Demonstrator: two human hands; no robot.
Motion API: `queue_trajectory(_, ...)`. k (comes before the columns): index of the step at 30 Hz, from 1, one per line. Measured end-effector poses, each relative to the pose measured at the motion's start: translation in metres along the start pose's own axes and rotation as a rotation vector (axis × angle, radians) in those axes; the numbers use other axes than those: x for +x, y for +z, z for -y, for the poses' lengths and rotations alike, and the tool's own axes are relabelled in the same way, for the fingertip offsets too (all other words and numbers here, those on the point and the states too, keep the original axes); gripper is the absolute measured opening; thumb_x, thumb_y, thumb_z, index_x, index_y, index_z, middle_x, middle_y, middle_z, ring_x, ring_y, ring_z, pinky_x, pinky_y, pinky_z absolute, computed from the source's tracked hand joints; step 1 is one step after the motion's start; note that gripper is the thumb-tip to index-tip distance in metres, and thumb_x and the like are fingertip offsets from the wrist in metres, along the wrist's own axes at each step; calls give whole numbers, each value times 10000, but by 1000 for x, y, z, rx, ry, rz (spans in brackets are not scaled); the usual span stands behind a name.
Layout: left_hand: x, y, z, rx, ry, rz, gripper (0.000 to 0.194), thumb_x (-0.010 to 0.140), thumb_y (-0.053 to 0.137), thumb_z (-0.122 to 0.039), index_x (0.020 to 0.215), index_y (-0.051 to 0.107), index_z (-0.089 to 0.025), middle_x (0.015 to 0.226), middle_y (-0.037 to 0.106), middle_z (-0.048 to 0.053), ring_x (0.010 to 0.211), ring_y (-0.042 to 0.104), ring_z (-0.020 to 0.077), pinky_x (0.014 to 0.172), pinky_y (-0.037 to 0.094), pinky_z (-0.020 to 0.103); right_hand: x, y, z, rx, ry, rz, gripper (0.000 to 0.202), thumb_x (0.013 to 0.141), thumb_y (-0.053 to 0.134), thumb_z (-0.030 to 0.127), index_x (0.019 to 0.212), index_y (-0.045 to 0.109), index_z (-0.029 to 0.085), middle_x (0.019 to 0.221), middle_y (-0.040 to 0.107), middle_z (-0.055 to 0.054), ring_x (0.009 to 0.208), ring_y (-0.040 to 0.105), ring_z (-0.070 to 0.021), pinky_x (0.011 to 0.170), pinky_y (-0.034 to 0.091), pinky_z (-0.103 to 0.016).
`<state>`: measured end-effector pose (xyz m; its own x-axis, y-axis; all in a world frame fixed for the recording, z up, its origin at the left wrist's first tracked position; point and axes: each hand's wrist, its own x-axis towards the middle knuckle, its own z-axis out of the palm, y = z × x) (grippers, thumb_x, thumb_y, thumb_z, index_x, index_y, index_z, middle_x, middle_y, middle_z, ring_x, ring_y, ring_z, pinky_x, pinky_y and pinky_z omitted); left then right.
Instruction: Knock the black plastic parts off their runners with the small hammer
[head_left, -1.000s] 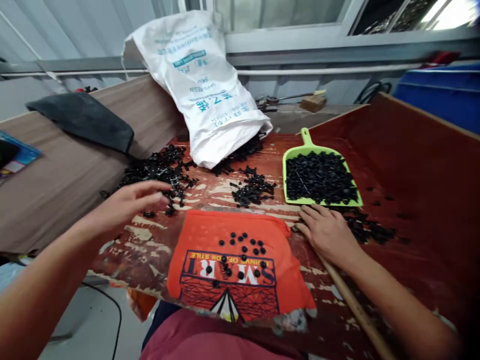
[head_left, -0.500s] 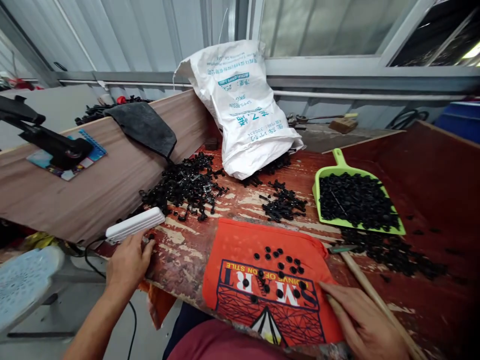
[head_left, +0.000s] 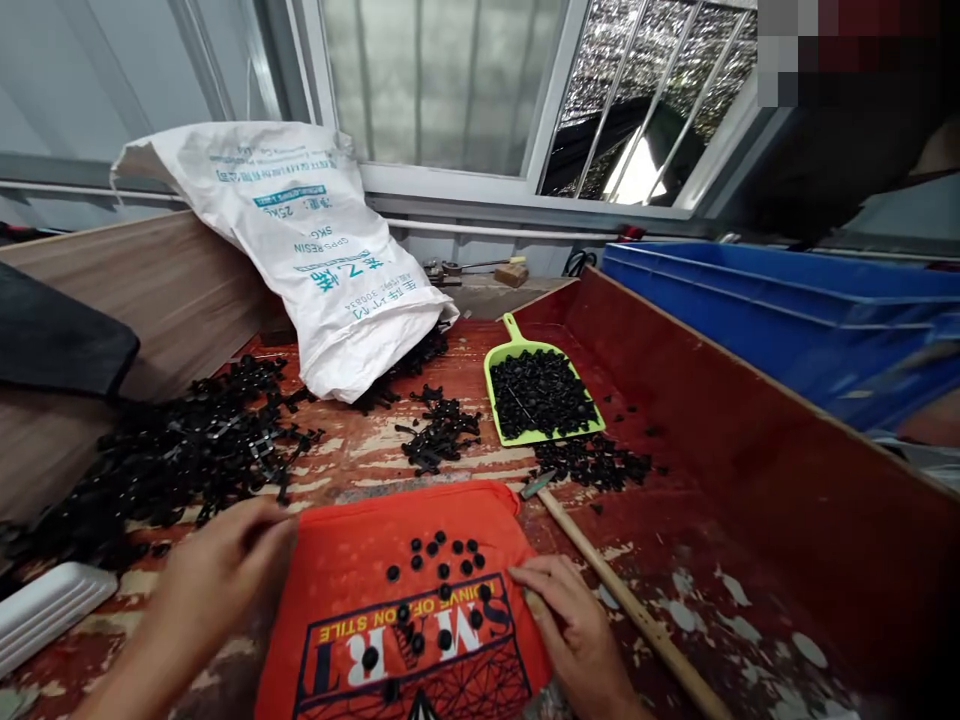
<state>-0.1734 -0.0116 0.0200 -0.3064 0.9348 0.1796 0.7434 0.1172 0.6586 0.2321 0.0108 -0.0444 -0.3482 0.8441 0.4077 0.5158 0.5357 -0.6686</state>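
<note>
An orange printed cloth [head_left: 405, 510] lies at the table's front, with several small round black pieces [head_left: 445, 640] scattered on it. At its left edge is my left hand [head_left: 225, 570], blurred, fingers bent together; what they hold, if anything, is hidden. My right hand [head_left: 566, 615] rests on the cloth's right edge, thumb and fingers closed on it. Just right of that hand lies a hammer [head_left: 630, 600] with a wooden handle. Behind the cloth, a small heap of black parts [head_left: 439, 430] sits near a green dustpan [head_left: 592, 428] filled with black pieces.
A larger pile of black parts [head_left: 202, 440] spreads at the left, near a white plastic object [head_left: 56, 610]. A white sack [head_left: 330, 270] leans behind. Red-brown board [head_left: 720, 400] borders the right side, with a blue bin [head_left: 750, 320] beyond and a person's arm at the far right.
The view has swung right. My left hand has moved from beside the white object to the cloth's left edge. My right hand remains at the cloth's right edge.
</note>
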Motion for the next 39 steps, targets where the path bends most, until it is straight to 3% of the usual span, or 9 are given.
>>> queue_trajectory(3, 38, 56, -114, -143, 311, 104, 155, 865, 544, -374, 869, 697, -348, 920, 743, 18, 884, 688, 275, 825, 546, 418, 0, 0, -1, 1, -18, -6, 325, 961, 446, 153, 1160, 665, 287, 987, 680, -54, 919, 649, -233, 836, 534, -408)
queue_trajectory(6, 81, 108, -183, -63, 563, 259, 344, 930, 472, -309, 1226, 646, -289, 1151, 693, 85, 1039, 651, 237, 941, 508, 368, -1, 0, -3, 5, -57, -24, 347, 950, 434, 144, 1163, 666, 291, 972, 688, -52, 895, 657, -233, 823, 546, -405)
queue_trajectory(10, 142, 164, -205, 177, 527, 333, 292, 889, 567, -292, 1143, 701, -235, 1276, 622, 138, 1233, 529, 317, 1068, 388, 505, -1, 2, -12, 25, -107, -52, 354, 934, 444, 150, 1180, 653, 296, 958, 695, -51, 865, 673, -224, 748, 571, -361)
queue_trajectory(13, 173, 192, -191, 262, 418, 362, 412, 777, 709, -440, 1113, 717, -202, 1398, 531, 225, 1323, 407, 480, 1007, 299, 739, -2, 4, -22, 7, -145, -42, 359, 911, 486, 151, 1195, 638, 311, 955, 703, -41, 837, 680, -219, 761, 574, -370)
queue_trajectory(15, 179, 200, -176, 270, 385, 409, 508, 698, 769, -497, 1119, 718, -218, 1403, 541, 228, 1325, 399, 507, 987, 261, 787, -2, 4, -24, -2, -137, -9, 359, 903, 508, 144, 1190, 635, 317, 953, 704, -35, 818, 678, -216, 787, 569, -386)
queue_trajectory(21, 154, 178, -126, 81, 427, 483, 175, 812, 653, -321, 937, 756, -253, 1178, 713, 101, 1238, 554, 305, 1125, 311, 515, 3, -1, -6, 75, -38, -27, 347, 933, 457, 135, 1158, 640, 325, 932, 684, -34, 846, 673, -228, 795, 552, -397)
queue_trajectory(26, 139, 148, -105, -181, 379, 409, 185, 796, 647, -366, 867, 752, -231, 1310, 655, 99, 1270, 549, 286, 1106, 369, 427, 3, -1, 2, 115, 26, -8, 347, 947, 451, 134, 1146, 652, 333, 966, 680, -33, 890, 666, -229, 870, 528, -419)
queue_trajectory(34, 124, 113, -114, -554, 121, 202, 273, 713, 728, -439, 852, 694, -206, 971, 676, 44, 927, 642, 214, 873, 497, 345, 3, -2, 9, 112, 42, -46, 342, 949, 430, 122, 1102, 686, 290, 965, 667, -50, 906, 619, -231, 825, 519, -399)
queue_trajectory(39, 110, 80, -126, -746, -36, 178, 338, 715, 751, -497, 894, 694, -217, 911, 711, 15, 766, 654, 164, 724, 525, 292, 3, -1, 5, 103, 10, -36, 348, 948, 431, 115, 1108, 691, 282, 967, 664, -55, 909, 624, -228, 804, 527, -375)
